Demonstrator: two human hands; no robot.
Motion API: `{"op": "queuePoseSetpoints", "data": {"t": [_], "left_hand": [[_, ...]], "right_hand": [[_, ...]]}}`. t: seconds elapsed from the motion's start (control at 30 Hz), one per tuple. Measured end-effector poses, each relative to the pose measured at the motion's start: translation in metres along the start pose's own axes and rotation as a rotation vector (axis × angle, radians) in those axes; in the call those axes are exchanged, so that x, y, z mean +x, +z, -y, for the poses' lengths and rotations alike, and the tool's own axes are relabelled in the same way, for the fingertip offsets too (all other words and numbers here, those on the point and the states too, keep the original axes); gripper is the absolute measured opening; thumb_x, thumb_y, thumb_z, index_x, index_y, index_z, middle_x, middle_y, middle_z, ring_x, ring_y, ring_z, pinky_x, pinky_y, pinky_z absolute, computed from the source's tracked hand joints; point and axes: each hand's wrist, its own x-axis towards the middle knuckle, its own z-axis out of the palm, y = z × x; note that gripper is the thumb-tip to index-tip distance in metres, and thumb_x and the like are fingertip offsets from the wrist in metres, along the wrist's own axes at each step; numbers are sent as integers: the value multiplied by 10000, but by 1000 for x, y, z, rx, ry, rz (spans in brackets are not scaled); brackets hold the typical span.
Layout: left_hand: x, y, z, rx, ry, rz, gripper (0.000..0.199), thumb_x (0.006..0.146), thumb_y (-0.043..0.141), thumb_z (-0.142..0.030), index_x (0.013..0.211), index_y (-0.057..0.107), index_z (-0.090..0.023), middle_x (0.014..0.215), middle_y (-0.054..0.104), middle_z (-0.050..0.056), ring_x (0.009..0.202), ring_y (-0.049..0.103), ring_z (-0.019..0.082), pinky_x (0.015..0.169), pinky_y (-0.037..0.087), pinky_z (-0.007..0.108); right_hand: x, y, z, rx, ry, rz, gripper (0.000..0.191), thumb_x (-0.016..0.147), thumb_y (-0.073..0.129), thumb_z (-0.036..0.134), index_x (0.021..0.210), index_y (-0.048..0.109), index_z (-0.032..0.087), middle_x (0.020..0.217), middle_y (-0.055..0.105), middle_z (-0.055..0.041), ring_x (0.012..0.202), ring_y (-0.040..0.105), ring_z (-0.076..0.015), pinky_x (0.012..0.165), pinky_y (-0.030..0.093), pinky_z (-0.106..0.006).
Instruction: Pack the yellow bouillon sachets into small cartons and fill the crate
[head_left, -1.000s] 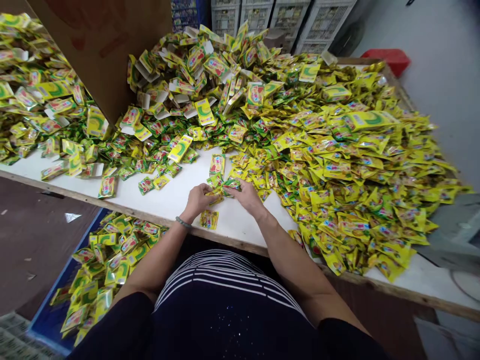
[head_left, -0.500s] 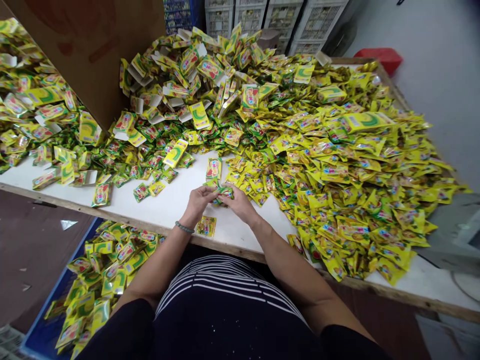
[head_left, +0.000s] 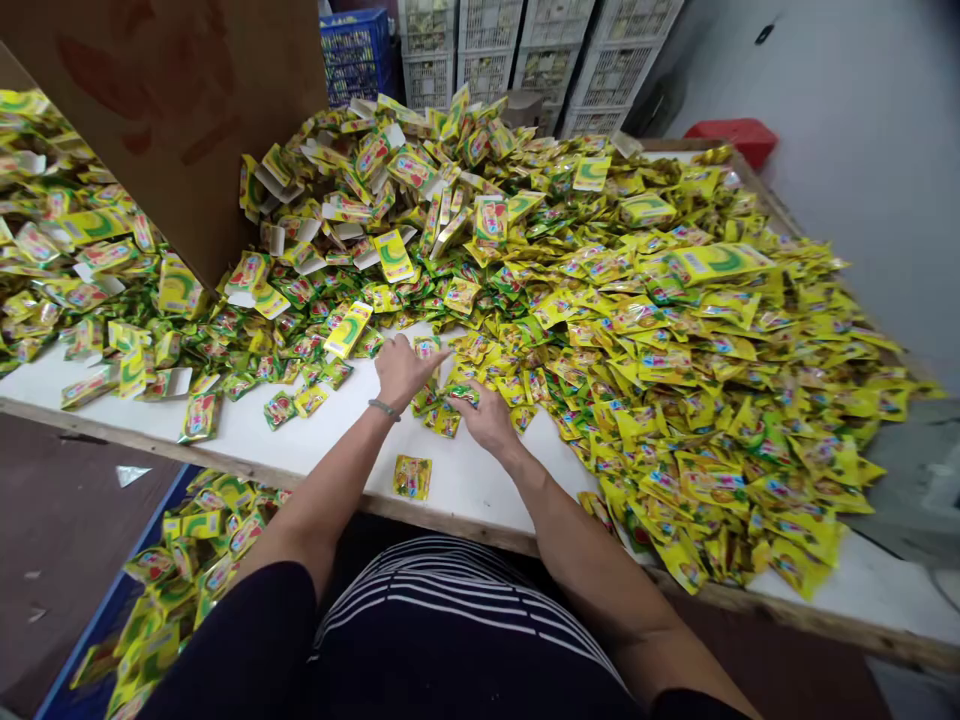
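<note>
My left hand (head_left: 405, 370) reaches over the white tabletop (head_left: 337, 425), thumb stretched to the right, beside a small box (head_left: 427, 346) that it partly covers; its other fingers are hidden. To the right, my right hand (head_left: 486, 415) holds a green packet (head_left: 463, 393) between thumb and fingers. Just below and left of that packet lie yellow-green packets (head_left: 442, 421). Closer to the table's front edge, a single yellow packet (head_left: 412, 477) lies flat.
A big heap of yellow packets (head_left: 675, 370) covers the right side. Small boxes (head_left: 394, 255) are piled at the back, beside a brown cardboard panel (head_left: 172, 120). A blue bin (head_left: 161, 535) of boxes stands below the table at left; white crates (head_left: 487, 50) stand behind.
My hands have moved apart. The left has gone up and forward to the small box, while the right keeps a green packet. The view has shifted slightly.
</note>
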Motion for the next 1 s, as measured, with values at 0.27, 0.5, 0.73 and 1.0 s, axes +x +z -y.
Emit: {"op": "queuePoseSetpoints", "data": {"t": [0.27,0.5,0.73,1.0], "left_hand": [[22,7,-6,-215,38,58,911,615,878,-449,1390,481,-182,1074,658,156,1027,636,345,858,480,405],[-12,-20,4,-1164,-256,203,762,588,875,-479,1197,487,-236,807,674,-16,652,656,144,707,554,327],[-48,-27,43,-775,-189,204,570,661,757,-675,939,683,-184,862,708,66,735,655,173,664,497,270],[-43,-26,46,-504,295,420,331,714,769,-507,792,742,-187,629,630,-11,580,511,132,533,344,234]], "right_hand": [[9,-1,-17,239,84,-35,274,827,677,381,1057,655,233,894,731,-44,819,702,-225,792,568,-377],[7,-11,-4,495,-46,-68,386,767,713,505,1027,643,229,1078,708,-65,1019,688,-228,835,577,-341],[8,-20,-6,528,145,35,556,699,741,581,1083,616,199,783,665,4,595,627,-142,608,538,-286],[8,-20,-4,448,71,-3,478,769,676,572,1070,637,203,772,680,-5,610,618,-148,623,536,-289]]}}
